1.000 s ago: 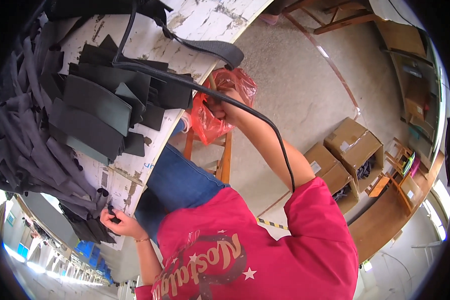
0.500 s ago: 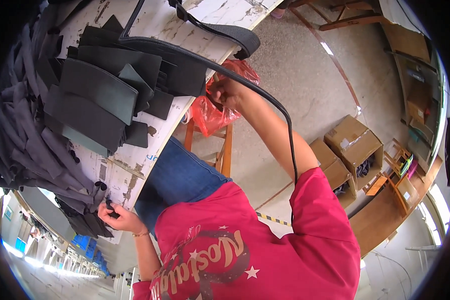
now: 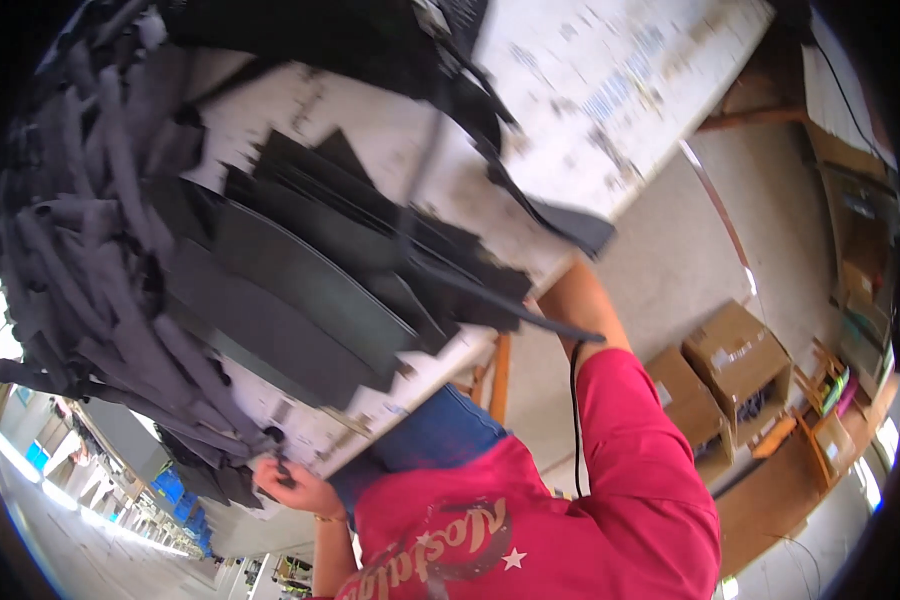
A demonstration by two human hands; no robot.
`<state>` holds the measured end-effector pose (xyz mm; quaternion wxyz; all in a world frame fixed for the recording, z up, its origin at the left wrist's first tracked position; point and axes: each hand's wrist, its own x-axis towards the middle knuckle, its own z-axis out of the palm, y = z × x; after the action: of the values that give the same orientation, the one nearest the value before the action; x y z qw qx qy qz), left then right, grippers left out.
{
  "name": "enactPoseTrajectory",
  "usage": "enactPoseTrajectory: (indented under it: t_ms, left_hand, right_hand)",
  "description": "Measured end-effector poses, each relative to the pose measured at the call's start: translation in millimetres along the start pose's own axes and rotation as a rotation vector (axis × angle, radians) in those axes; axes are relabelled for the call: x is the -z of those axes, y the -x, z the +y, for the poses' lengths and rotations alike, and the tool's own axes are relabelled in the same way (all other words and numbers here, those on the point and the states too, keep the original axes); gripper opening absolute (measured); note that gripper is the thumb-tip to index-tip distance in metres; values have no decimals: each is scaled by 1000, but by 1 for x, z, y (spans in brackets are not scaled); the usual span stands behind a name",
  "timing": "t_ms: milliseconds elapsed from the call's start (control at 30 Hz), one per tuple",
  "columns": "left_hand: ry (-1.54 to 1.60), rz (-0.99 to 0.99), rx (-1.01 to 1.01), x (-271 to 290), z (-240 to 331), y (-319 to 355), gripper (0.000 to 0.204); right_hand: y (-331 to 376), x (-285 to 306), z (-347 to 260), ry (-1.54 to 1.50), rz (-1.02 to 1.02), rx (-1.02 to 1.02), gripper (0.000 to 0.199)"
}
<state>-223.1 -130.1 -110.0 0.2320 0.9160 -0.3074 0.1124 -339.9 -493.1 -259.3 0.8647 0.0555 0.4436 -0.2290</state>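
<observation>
A small black piece (image 3: 284, 471) points lengthwise toward the grey strips (image 3: 105, 275), pinched by the curled left hand (image 3: 300, 489); right hand hidden, grip unclear.

Flat panels (image 3: 290, 300) are black, fabric strips (image 3: 125, 335) dark grey, the pink shirt (image 3: 610, 500) white-starred.

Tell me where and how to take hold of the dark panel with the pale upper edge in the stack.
Probably pinch the dark panel at its right-hand end, coming from the near edge of the table. The panel looks thin and flat and lies slanted across the stack, that end pointing toward the table's edge; blur hides whether it lifts free.
</observation>
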Motion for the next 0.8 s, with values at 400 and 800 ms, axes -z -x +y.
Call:
enactPoseTrajectory:
  t_ms: [400,800]
  left_hand:
    - [42,1,67,-3,16,-11,17]
    - [16,-23,24,2,18,-10,16]
  right_hand:
    - [-67,-78,43,105,-199,27,11]
    - [-85,-37,64,260,-202,82,17]
